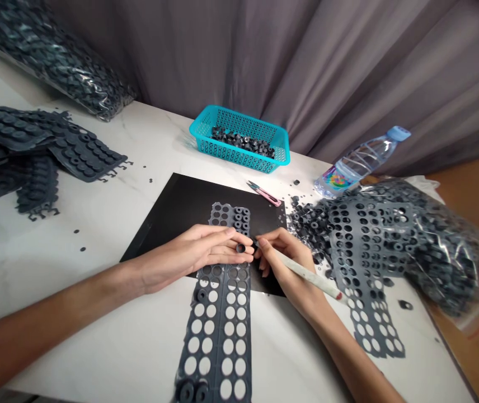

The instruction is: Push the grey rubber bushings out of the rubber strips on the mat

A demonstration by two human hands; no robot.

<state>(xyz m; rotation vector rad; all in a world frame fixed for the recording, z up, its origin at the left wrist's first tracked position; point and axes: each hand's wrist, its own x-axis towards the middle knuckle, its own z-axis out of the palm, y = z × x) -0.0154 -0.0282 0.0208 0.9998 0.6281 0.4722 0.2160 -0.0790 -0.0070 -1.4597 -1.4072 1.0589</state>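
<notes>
A long grey rubber strip (218,330) full of round holes lies across a black mat (181,207) in front of me. My left hand (197,252) rests on the strip with its fingers together, pinching a small grey rubber ring (240,248). My right hand (281,252) grips a white stick-like tool (310,275), its tip meeting the ring at the strip. A few rings still sit in the strip near its lower end (193,392).
A teal basket (239,120) with loose rings stands behind the mat. Small pink snips (264,194) lie beside it. At right lie a water bottle (359,162), a pile of loose rings (306,215), emptied strips (365,268) and a plastic bag (445,252). Unpunched strips (33,151) lie at left.
</notes>
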